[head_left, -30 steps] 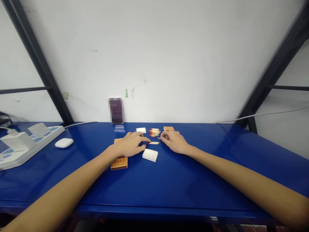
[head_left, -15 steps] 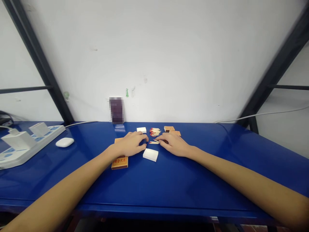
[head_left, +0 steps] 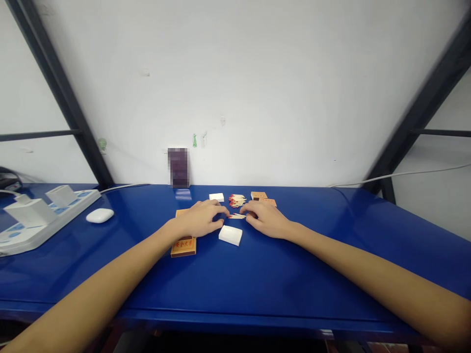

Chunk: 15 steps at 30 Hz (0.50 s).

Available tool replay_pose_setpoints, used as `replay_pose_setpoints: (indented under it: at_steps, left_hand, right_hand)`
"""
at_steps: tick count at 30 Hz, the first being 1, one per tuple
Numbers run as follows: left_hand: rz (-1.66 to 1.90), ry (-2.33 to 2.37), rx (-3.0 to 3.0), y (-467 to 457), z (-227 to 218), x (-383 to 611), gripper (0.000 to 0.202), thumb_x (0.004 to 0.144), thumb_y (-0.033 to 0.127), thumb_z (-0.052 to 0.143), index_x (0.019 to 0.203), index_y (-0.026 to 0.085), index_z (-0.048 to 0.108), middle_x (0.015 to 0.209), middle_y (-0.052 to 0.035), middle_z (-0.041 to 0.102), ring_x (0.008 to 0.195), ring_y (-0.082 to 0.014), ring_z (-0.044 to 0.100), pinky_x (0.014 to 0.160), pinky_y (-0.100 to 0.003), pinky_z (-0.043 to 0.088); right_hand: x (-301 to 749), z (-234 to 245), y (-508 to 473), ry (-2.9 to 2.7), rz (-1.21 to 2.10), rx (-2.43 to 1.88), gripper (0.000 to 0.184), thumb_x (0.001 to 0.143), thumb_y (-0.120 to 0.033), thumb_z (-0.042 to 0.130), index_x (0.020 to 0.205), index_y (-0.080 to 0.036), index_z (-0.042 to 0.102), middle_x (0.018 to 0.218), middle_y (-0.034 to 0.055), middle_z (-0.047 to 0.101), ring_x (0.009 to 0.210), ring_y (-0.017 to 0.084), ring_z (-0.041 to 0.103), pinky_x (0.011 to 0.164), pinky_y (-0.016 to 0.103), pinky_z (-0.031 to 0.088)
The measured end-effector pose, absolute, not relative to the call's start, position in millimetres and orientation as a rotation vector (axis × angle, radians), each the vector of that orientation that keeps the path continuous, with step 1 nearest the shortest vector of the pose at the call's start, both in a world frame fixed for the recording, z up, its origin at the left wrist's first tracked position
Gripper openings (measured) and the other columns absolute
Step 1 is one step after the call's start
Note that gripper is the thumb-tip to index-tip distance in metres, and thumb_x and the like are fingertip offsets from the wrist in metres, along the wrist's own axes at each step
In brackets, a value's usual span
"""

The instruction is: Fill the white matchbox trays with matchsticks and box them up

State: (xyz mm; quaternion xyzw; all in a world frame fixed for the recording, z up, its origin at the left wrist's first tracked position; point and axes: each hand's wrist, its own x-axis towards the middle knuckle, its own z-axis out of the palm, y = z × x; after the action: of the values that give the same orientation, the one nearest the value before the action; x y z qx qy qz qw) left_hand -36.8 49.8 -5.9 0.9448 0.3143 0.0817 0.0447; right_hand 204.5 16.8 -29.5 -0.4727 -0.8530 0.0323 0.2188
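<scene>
A few red-tipped matches lie side by side on the blue table between my two hands. My left hand rests over an orange matchbox, partly covering what lies beneath it. Its index fingertip is at the red heads, with thumb and index apart. From the other side, my right hand has its curled fingertips at the plain ends, index and thumb a little apart. Just behind is a pile of matches. In front sits a white matchbox tray.
Another white tray sits behind my left hand. Two orange matchboxes are behind my right hand. To the left are a white earbud-style case and a power strip with plugs. A dark blurred rectangle leans on the wall.
The match that was in my right fingers now lies with the others between my hands. My left index finger has moved slightly right, to the match heads.
</scene>
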Motion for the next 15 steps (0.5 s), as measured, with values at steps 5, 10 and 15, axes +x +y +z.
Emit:
replay_pose_setpoints:
  at_steps: [5, 10, 15]
  left_hand:
    - [0.24, 0.981, 2.889, 49.2, -5.3, -36.2, 0.029, 0.094, 0.035, 0.045, 0.117, 0.026, 0.06, 0.113, -0.0054, 0.059, 0.101, -0.0239, 0.057, 0.088, -0.038, 0.043]
    - [0.221, 0.986, 2.911, 47.9, -4.3, -35.0, 0.03, 0.095, 0.037, 0.045, 0.118, 0.025, 0.059, 0.113, -0.0066, 0.059, 0.101, -0.0242, 0.057, 0.086, -0.037, 0.043]
    - [0.184, 1.008, 2.927, 45.7, -2.5, -33.2, 0.031, 0.095, 0.038, 0.044, 0.118, 0.024, 0.059, 0.112, -0.0076, 0.059, 0.101, -0.0245, 0.058, 0.086, -0.037, 0.043]
  right_hand:
    - [204.8, -27.4, 16.5, -2.41, 0.111, -1.247, 0.032, 0.09, -0.015, 0.045, 0.112, -0.019, 0.068, 0.107, 0.0069, 0.07, 0.095, 0.021, 0.063, 0.082, 0.034, 0.045]
    - [205.5, -25.1, 16.4, -2.51, 0.126, -1.191, 0.035, 0.097, -0.022, 0.04, 0.121, -0.022, 0.065, 0.114, 0.0075, 0.069, 0.098, 0.022, 0.063, 0.084, 0.035, 0.046]
    - [206.4, -28.3, 17.2, -2.469, 0.172, -1.189, 0.034, 0.096, -0.021, 0.041, 0.122, -0.022, 0.063, 0.117, 0.008, 0.067, 0.102, 0.023, 0.062, 0.086, 0.036, 0.046]
